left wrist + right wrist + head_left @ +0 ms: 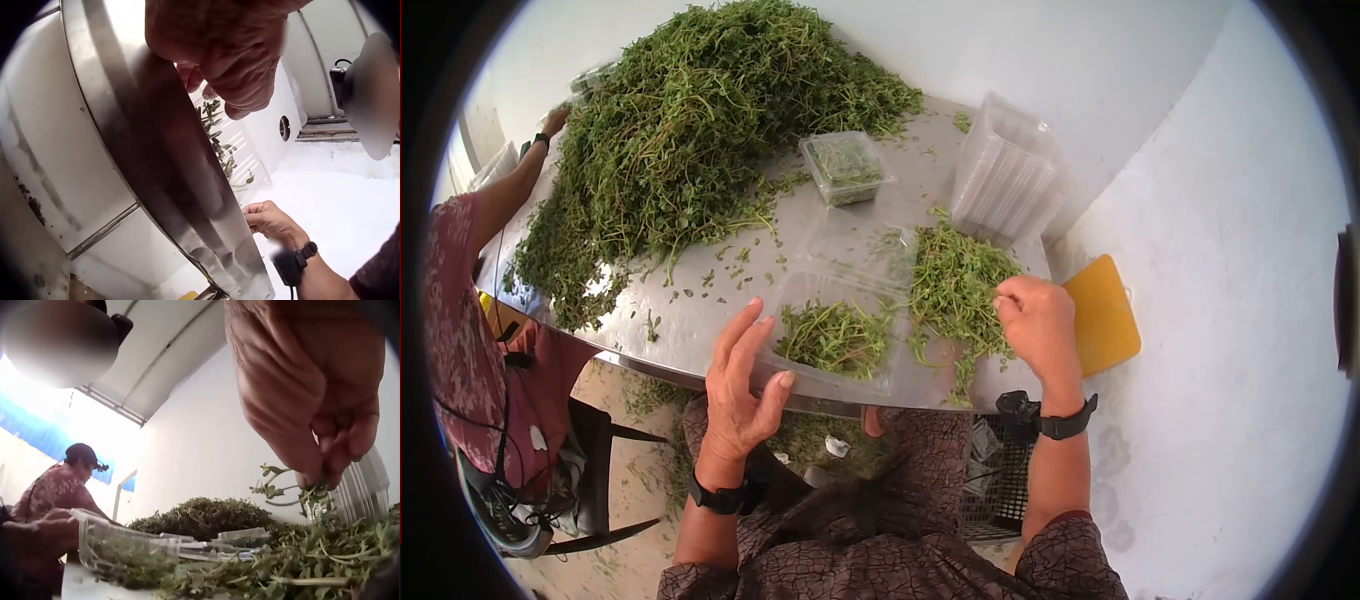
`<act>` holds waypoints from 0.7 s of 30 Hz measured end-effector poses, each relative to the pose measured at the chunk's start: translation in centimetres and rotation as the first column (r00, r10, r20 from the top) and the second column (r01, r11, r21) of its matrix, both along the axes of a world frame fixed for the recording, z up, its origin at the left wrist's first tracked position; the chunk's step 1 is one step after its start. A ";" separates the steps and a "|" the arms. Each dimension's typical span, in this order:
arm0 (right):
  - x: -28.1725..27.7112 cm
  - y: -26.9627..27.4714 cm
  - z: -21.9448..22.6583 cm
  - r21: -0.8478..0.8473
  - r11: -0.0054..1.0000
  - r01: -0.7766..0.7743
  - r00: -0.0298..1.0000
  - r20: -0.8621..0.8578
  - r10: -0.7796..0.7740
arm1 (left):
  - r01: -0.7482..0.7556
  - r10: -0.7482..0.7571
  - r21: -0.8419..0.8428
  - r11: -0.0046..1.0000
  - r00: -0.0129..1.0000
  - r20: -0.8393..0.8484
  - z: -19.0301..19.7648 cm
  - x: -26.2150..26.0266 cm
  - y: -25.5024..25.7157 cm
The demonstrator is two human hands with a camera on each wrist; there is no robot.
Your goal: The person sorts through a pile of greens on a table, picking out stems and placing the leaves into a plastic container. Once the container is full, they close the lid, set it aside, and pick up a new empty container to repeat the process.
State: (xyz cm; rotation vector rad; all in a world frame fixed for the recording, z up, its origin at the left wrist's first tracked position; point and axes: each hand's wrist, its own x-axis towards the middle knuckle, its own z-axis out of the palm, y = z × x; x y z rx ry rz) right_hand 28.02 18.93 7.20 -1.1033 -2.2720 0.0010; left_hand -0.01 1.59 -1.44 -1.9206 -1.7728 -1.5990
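Note:
My left hand point(743, 395) is at the left side of a clear plastic container point(880, 388), its fingers extended and thumb apart. The container's lid point(840, 245) is folded back, and green leafy stems point(835, 338) lie inside. My right hand point(1040, 320) is over the right edge of a small heap of the same greens point(960, 275). In the right wrist view, the right fingertips pinch a leafy sprig point(284, 492) above the heap. The left wrist view shows the left hand point(231, 59) close above the metal table edge point(187, 181), partly blocking the container.
A large pile of greens point(700, 120) covers the back left of the metal table. A filled, lidded container point(847, 170) stands in front of it. Stacked clear containers point(1005, 175) and a yellow board point(1103, 315) are right. Another person point(485, 260) is at left.

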 end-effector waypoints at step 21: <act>-2.0 1.2 -0.4 -0.206 0.970 0.133 0.972 0.217 -0.087 | 0.001 -0.001 -0.012 1.000 0.999 0.041 0.1 -0.1 -0.2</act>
